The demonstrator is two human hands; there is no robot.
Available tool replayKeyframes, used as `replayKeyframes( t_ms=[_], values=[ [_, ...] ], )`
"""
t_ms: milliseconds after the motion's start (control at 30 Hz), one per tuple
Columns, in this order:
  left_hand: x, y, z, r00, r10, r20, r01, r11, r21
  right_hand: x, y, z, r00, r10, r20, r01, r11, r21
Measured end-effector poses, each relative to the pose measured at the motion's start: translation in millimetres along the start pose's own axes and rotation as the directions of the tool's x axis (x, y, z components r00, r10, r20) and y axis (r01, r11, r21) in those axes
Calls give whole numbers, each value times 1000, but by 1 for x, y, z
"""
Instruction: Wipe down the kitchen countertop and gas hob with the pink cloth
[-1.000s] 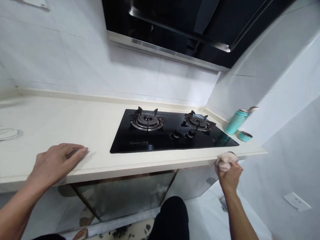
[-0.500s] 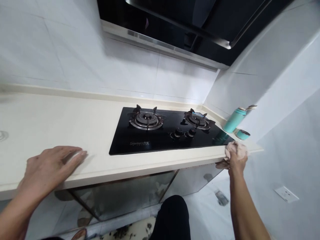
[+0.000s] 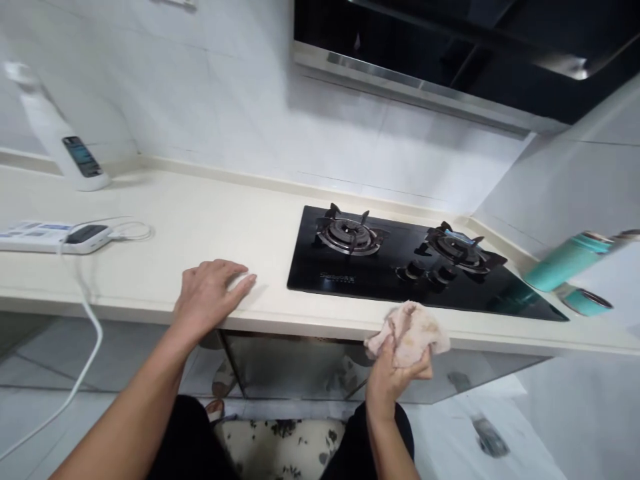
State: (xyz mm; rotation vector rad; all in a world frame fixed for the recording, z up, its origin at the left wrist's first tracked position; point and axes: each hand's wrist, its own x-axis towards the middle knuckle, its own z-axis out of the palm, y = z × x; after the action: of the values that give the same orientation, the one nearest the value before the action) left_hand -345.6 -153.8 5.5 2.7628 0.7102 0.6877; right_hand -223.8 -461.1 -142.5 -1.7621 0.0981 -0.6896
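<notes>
My right hand (image 3: 395, 380) grips a crumpled pale pink cloth (image 3: 411, 333) with brownish stains, held at the front edge of the counter. Behind the cloth lies a black glass gas hob (image 3: 370, 283) with two burners and two knobs. My left hand (image 3: 213, 293) rests on the cream countertop (image 3: 200, 207) left of the hob, fingers loosely bent, thumb apart, holding nothing. Whether the cloth touches the counter edge or hovers just before it, I cannot tell.
A turquoise flask (image 3: 565, 261) and its turquoise cup (image 3: 587, 302) stand at the hob's right end. Leftward are a white spray bottle (image 3: 55, 130) and a white power bank (image 3: 90, 239) with a cable (image 3: 93, 333). A dark range hood (image 3: 425, 47) hangs above.
My right hand has brought the cloth leftward along the counter's front edge, from the hob's right corner to its middle. My left hand stays on the counter. The view has swung left.
</notes>
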Motion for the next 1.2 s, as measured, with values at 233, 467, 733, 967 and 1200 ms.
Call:
replayKeyframes(
  t_ms=[233, 467, 733, 967, 1200],
  values=[
    [-2, -6, 6, 998, 30, -50, -33, 998, -59, -110, -35, 30, 881, -351, 318, 271, 924, 269],
    [-6, -11, 8, 997, 33, -63, -44, 984, -173, -90, -110, 5, 348, -432, 832, -214, 828, 519],
    [-4, -14, 9, 996, -52, -73, 30, 962, -270, 59, -102, 5, 611, -328, 721, 348, 929, 128],
    [-27, 65, 17, 915, 305, -264, -389, 839, -381, 97, -65, 7, 621, -433, 654, 722, 640, -262],
    [-13, 157, 43, 837, 534, 123, -501, 837, -222, 149, -51, -2, 606, -646, 464, 778, 603, -177]
  ],
)
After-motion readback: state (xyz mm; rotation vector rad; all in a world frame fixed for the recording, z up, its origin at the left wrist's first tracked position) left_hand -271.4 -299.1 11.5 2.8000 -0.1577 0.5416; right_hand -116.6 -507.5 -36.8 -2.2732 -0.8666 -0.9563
